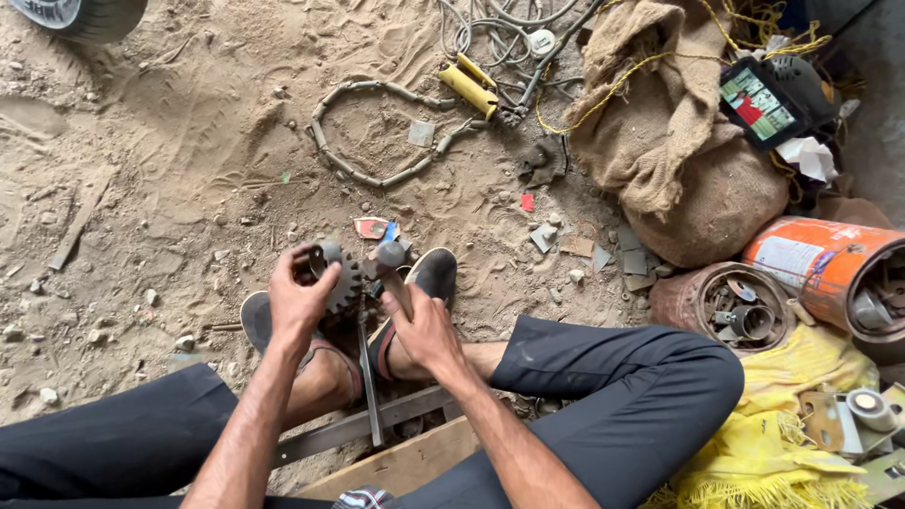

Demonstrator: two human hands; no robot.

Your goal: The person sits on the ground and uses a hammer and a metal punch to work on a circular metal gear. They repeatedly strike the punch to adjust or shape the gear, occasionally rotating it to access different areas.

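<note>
We look down at a person seated on sandy ground, feet pinning a flat metal bar (370,377). The left hand (300,300) clenches a toothed gear (339,278) to steady it upright; the right hand (422,325) grasps a hammer (391,267), its head beside the gear.

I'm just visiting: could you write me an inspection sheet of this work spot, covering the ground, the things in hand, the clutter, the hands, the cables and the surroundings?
Surface: sandy ground, stones and scraps scattered.
Job's things: toothed gear on an upright metal rod; hammer beside it.
Clutter: yellow-handled pliers, rusty housing, orange cylinder.
Grips: left hand holds the gear; right hand holds the hammer's handle.
Cables: grey cable bundle; yellow cord over burlap sacks.
Surroundings: phone with lit screen, yellow cloth, wooden plank.
</note>
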